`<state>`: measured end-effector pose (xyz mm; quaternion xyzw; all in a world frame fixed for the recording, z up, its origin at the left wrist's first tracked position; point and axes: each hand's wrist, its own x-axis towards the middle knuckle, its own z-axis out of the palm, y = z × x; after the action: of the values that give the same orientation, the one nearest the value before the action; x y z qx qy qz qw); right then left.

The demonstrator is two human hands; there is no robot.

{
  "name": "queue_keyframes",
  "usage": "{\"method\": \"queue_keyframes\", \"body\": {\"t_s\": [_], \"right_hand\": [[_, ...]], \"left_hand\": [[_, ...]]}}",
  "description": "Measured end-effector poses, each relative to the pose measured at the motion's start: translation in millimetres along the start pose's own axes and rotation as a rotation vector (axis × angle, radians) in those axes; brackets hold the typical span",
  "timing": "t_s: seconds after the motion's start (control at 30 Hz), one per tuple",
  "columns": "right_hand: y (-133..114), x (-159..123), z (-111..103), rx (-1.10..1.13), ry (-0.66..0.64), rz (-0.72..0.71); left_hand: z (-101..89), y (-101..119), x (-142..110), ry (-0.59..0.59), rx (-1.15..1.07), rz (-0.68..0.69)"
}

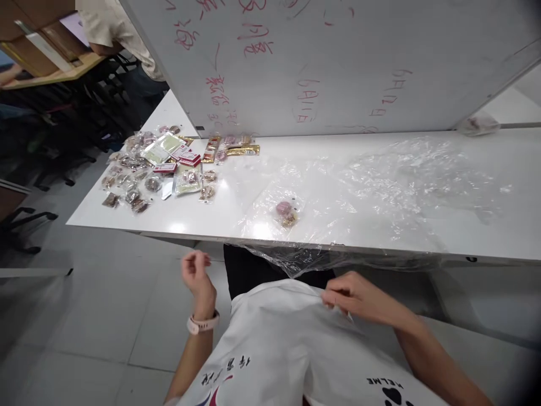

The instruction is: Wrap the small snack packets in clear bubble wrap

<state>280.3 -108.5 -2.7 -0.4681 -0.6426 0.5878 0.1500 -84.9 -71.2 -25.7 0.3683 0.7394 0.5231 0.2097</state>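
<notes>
My left hand (196,275), with a pale wristband (203,323) on its wrist, hangs in the air just short of the table's front edge. Its fingers are curled in, and nothing shows in them. At the hem of the white T-shirt (291,321), my right hand (349,294) has its fingers closed, seemingly pinching the cloth. On the table (262,163), a large clear plastic bag (325,194) lies spread out and droops over the front edge. Small wrapped snacks (285,212), one pink and one yellowish, lie on or inside the bag; I cannot tell which.
Many wrapped snacks (131,163), flat green sachets (163,148) and red-and-white packets (187,156) are heaped at the table's left. Gold stick packets (243,150) lie by the whiteboard (338,73) along the back. A person (122,34) sits at another desk.
</notes>
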Motion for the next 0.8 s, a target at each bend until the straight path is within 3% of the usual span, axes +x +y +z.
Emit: {"method": "queue_keyframes", "body": {"t_s": [0.03, 0.1, 0.17, 0.23, 0.33, 0.4, 0.47, 0.53, 0.67, 0.73, 0.8], "right_hand": [[23, -2, 11, 0.082, -0.052, 0.103], [64, 6, 29, 0.208, 0.097, 0.241], [91, 22, 38, 0.366, 0.288, 0.225], [96, 36, 38, 0.505, 0.339, 0.108], [72, 39, 25, 0.549, 0.23, -0.081], [47, 31, 11, 0.519, 0.178, -0.199], [23, 22, -6, 0.519, 0.199, -0.315], [3, 20, -23, 0.565, 0.295, -0.391], [-22, 42, -51, 0.69, 0.639, -0.405], [-25, 59, -60, 0.71, 0.784, -0.388], [-21, 72, -65, 0.712, 0.841, -0.367]], "left_hand": [[0.9, -15, -14, -0.067, -0.015, -0.067], [13.0, -34, -31, -0.337, -0.196, -0.313], [30.8, -39, -33, -0.611, -0.411, -0.519], [44.3, -32, -25, -0.809, -0.467, -0.559], [43.9, -5, -8, -0.952, -0.353, -0.463], [33.5, 18, 3, -0.966, -0.298, -0.37], [25.8, 44, 13, -0.943, -0.257, -0.243], [30.2, 71, 24, -0.908, -0.232, -0.111], [76.9, 116, 41, -0.888, -0.266, 0.083], [104.0, 126, 46, -0.962, -0.266, 0.156], [122.9, 126, 48, -1.083, -0.238, 0.231]]}}
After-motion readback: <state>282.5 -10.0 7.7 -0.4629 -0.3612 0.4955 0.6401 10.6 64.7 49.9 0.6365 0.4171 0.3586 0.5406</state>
